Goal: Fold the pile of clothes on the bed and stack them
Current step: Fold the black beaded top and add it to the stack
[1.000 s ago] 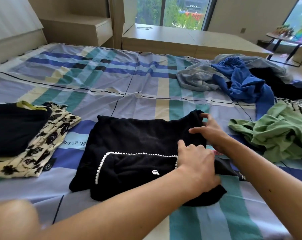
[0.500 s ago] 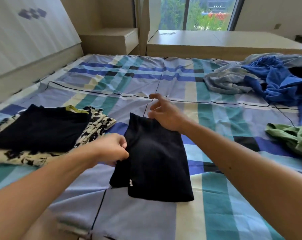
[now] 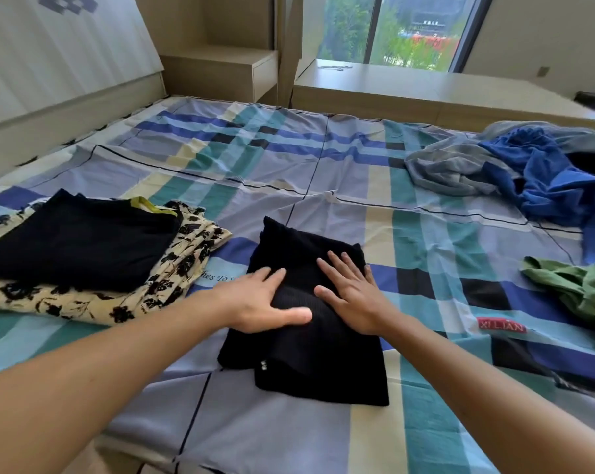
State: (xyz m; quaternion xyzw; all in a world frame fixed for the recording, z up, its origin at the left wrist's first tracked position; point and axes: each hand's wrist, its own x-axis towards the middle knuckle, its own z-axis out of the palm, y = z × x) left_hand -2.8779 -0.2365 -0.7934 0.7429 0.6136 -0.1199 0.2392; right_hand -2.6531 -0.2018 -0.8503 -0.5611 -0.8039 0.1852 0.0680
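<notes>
Both hands now pressed flat on the folded black knit garment [image 3: 306, 357].
The left hand [image 3: 261, 299], which pinched its left edge a moment ago, and the right hand [image 3: 354, 295] lie open, fingers spread, near the plaid-sheeted bed's [image 3: 323, 159] near edge. A folded black-on-floral stack [image 3: 173, 278] lies toward the left edge, and a rumpled grey, blue and green clothes pile [image 3: 542, 172] toward the right.

Bare sheet [image 3: 323, 159] ahead — folded stack [image 3: 84, 248] left, loose pile [image 3: 528, 165] right.

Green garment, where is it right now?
In the head view, the green garment lies crumpled at the right edge of the bed, nearer than the blue garment and right of the folded black garment.
</notes>
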